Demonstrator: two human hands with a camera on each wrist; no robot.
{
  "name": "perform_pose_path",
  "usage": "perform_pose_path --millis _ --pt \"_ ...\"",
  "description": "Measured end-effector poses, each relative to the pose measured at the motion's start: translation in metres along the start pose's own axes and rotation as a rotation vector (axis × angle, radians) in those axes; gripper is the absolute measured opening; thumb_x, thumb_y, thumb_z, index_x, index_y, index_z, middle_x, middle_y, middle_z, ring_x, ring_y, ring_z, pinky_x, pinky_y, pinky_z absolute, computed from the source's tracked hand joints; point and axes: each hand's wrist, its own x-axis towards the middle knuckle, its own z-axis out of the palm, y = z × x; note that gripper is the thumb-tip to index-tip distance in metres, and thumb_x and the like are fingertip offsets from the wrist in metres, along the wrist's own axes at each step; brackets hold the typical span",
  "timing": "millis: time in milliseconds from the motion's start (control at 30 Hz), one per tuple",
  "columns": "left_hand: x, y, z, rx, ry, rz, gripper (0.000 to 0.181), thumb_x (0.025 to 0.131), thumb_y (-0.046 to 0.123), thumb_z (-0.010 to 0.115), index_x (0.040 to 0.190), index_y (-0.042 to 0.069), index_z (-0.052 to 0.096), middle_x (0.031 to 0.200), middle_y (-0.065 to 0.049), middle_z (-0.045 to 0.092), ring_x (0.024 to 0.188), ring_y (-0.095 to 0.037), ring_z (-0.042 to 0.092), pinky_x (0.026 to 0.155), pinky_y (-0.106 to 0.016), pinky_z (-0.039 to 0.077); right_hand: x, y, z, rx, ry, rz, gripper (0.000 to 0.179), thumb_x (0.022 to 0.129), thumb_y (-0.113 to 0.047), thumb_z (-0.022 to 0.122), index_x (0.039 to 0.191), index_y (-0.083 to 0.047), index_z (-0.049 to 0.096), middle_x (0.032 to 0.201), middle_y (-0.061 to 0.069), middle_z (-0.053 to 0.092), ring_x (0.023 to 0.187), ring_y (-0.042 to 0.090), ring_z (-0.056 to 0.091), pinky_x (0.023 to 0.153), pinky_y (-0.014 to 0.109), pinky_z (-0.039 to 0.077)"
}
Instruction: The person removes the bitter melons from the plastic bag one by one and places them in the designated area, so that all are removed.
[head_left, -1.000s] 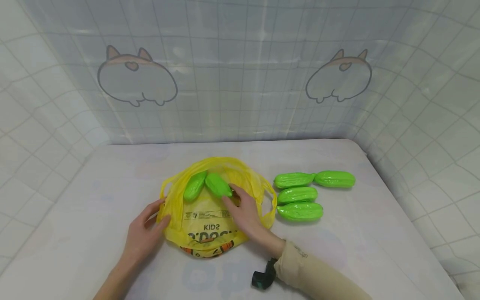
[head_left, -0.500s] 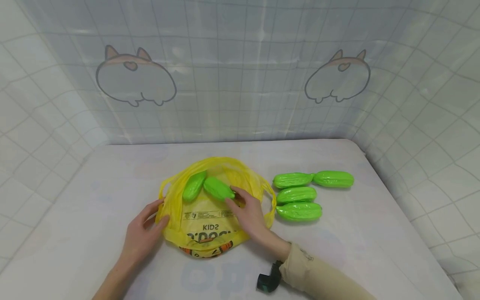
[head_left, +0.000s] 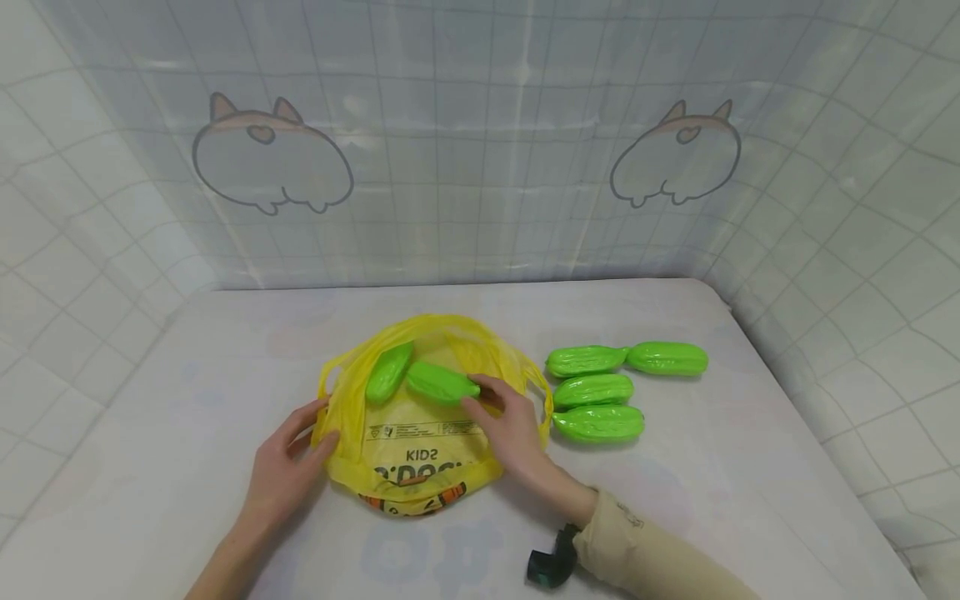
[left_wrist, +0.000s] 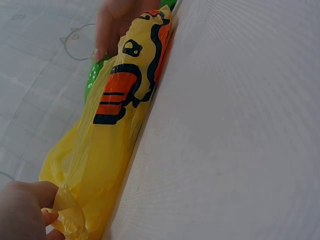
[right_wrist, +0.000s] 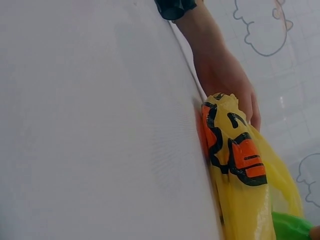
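Observation:
A yellow plastic carrier bag (head_left: pixel 431 450) lies with its mouth open on the table. My left hand (head_left: pixel 281 467) holds its left rim; in the left wrist view, thumb and fingers of that left hand (left_wrist: pixel 30 210) pinch the thin film. Inside the bag mouth, my right hand (head_left: pixel 517 429) grips the stem end of a bright green, ridged toy gourd (head_left: pixel 437 383), tilted down to the right. Another green gourd (head_left: pixel 388 373) rests in the bag to its left. The bag's duck print (right_wrist: pixel 247 157) faces the right wrist view, where the held gourd (right_wrist: pixel 290 227) shows at the lower edge.
Right of the bag, several more green gourds (head_left: pixel 598 423) lie on the white table (head_left: pixel 697 483), one (head_left: pixel 667 358) farther right. A dark wrist camera mount (head_left: pixel 553 562) shows by the right sleeve. Grid-patterned walls (head_left: pixel 480 150) enclose the back and sides.
My right hand has shifted slightly right and toward me, and the gourd in it has turned flatter and moved right. The left hand and the bag stay nearly still.

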Motion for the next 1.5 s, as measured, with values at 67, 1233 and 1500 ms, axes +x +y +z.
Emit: perform_pose_path --millis 67,1233,1500 --pt "0.000 0.000 0.000 -0.001 0.001 0.000 0.054 0.099 0.035 0.063 0.147 0.015 0.048 0.151 -0.012 0.048 0.135 -0.034 0.047 0.087 0.007 0.031 -0.001 -0.001 -0.003 0.003 0.000 -0.008 0.043 0.095 -0.027 0.068 0.134 -0.010 0.061 0.131 0.009 0.066 0.117 0.026 0.065 0.103 0.041 0.052" --pt "0.000 -0.003 -0.001 -0.014 -0.021 -0.040 0.056 0.099 0.039 0.061 0.149 0.019 0.046 0.154 -0.010 0.045 0.135 -0.035 0.049 0.097 -0.005 0.043 -0.014 -0.002 -0.058 0.048 -0.010 -0.149 0.036 0.100 -0.020 0.061 0.136 -0.017 0.060 0.135 0.006 0.064 0.126 0.026 0.060 0.096 0.023 0.054" --pt "0.001 -0.004 0.000 -0.006 -0.013 -0.032 0.055 0.099 0.038 0.061 0.148 0.018 0.047 0.154 -0.011 0.046 0.134 -0.035 0.050 0.090 0.002 0.038 -0.018 -0.002 -0.069 0.055 0.011 -0.113 0.036 0.100 -0.014 0.060 0.136 -0.017 0.061 0.135 0.006 0.062 0.125 0.023 0.060 0.099 0.023 0.052"
